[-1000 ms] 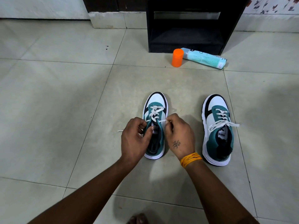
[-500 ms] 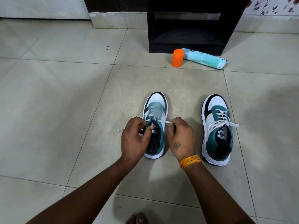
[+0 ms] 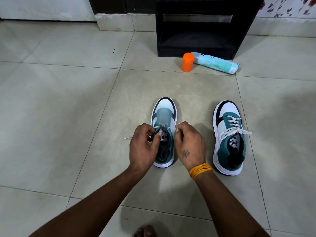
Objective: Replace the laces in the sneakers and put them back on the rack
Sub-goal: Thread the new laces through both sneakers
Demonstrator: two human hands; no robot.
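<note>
Fingers of the left hand (image 3: 142,147) are curled tight at the near-left edge of the left sneaker's (image 3: 163,132) opening, the thumb pressed against the tongue beside its label and the fingertips pinching the white lace (image 3: 171,128); one loose lace end (image 3: 127,138) pokes out onto the floor tile (image 3: 68,117) just left of the knuckles. The right hand (image 3: 189,144) is likewise curled, pinching the other stretch of lace at the sneaker's right edge, so the lace runs taut between the two hands across the top eyelets. That sneaker stands flat on its sole, long axis running near to far, toe pointing away toward the black rack (image 3: 201,26); its lower eyelets look blurred and I cannot tell how far it is laced. To its right, well apart, the right sneaker (image 3: 229,139) lies parallel, toe also far, fully laced with loose ends spread to both sides. An orange thread band (image 3: 200,170) circles the right wrist. In front of the rack stands an orange cap (image 3: 187,62), touching a pale blue tube (image 3: 216,63) lying on its side.
</note>
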